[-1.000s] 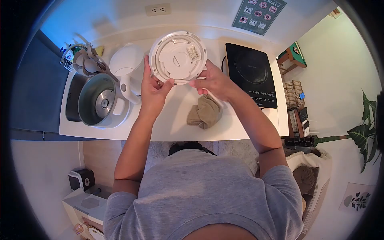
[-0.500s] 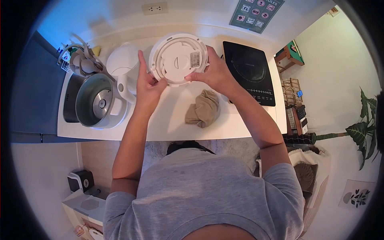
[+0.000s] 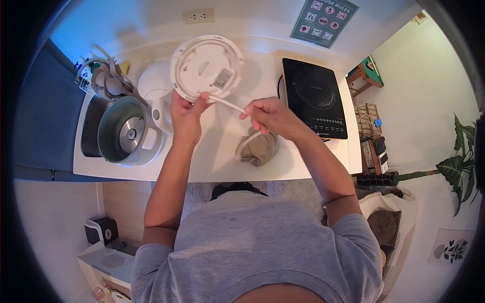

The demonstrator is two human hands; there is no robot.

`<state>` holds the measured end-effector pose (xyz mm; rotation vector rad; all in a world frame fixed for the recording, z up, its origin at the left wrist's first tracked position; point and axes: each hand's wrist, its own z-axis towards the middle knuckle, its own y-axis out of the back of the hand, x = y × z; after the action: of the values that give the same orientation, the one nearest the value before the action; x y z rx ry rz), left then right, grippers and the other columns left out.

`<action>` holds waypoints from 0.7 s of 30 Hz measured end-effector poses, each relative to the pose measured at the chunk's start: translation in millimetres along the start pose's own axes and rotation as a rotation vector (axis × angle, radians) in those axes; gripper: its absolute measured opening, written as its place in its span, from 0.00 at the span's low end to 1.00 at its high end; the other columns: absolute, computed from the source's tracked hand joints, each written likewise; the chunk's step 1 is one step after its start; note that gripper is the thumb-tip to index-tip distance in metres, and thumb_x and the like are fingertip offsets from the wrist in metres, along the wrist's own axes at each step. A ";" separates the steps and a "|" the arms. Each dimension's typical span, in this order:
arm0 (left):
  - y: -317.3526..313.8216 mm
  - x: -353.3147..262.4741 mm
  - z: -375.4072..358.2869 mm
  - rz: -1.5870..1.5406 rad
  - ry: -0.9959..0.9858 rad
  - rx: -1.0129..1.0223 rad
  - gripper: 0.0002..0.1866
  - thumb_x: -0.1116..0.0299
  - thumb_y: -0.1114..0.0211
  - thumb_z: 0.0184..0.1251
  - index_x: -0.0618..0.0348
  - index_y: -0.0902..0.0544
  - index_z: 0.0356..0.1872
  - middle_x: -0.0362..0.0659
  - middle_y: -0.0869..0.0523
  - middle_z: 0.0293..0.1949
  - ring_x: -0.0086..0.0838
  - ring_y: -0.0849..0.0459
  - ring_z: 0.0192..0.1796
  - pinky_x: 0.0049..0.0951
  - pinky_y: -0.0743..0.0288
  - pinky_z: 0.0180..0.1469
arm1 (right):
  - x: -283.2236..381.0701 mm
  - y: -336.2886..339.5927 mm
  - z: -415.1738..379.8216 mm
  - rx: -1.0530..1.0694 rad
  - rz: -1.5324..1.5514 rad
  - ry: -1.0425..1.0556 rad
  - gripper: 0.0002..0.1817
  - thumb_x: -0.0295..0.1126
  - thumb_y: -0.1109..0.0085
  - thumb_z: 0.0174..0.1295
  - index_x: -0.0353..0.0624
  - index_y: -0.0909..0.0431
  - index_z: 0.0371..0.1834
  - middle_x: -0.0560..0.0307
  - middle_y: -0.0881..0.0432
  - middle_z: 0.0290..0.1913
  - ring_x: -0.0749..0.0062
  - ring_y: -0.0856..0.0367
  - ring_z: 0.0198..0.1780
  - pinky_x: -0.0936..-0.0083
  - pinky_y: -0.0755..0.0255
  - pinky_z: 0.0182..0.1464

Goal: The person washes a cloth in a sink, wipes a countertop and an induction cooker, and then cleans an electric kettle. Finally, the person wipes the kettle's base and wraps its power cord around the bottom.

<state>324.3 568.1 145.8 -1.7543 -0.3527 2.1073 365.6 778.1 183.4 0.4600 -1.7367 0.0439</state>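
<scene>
A round white kettle base (image 3: 204, 65) is held up off the counter, its underside with a printed label facing me. My left hand (image 3: 188, 113) grips its lower rim, thumb on the near side. A white power cord (image 3: 227, 103) runs out from the rim to my right hand (image 3: 270, 115), whose fingers are closed around it. The loose end of the cord hangs below that hand, over a crumpled tan cloth (image 3: 261, 151) on the counter. A white electric kettle (image 3: 154, 81) stands just left of my left hand.
A grey-lined pot (image 3: 113, 126) with a white handle stands by the sink (image 3: 90, 121). Behind it are several utensils (image 3: 111, 83). A black induction cooktop (image 3: 316, 96) lies on the right of the counter (image 3: 214, 161). A wall outlet (image 3: 198, 16) is above the back edge.
The kettle base has moved left and slightly up. My right hand has left its rim, moved down, and taken hold of the cord, which now stretches out from the base.
</scene>
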 end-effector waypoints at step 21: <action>-9.6 -31.7 -5.9 0.185 -0.029 0.172 0.45 0.86 0.41 0.59 0.66 0.61 0.72 0.50 0.25 0.56 0.27 0.22 0.53 0.23 0.27 0.54 | 72.8 29.7 8.0 -0.387 -1.219 0.396 0.31 0.52 0.34 0.48 0.35 0.30 0.43 0.47 0.21 0.30 0.54 0.20 0.35 0.64 0.27 0.37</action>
<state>336.1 562.6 176.9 -1.7148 -0.0145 2.2176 338.0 782.9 257.3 1.0552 -0.8308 -0.9807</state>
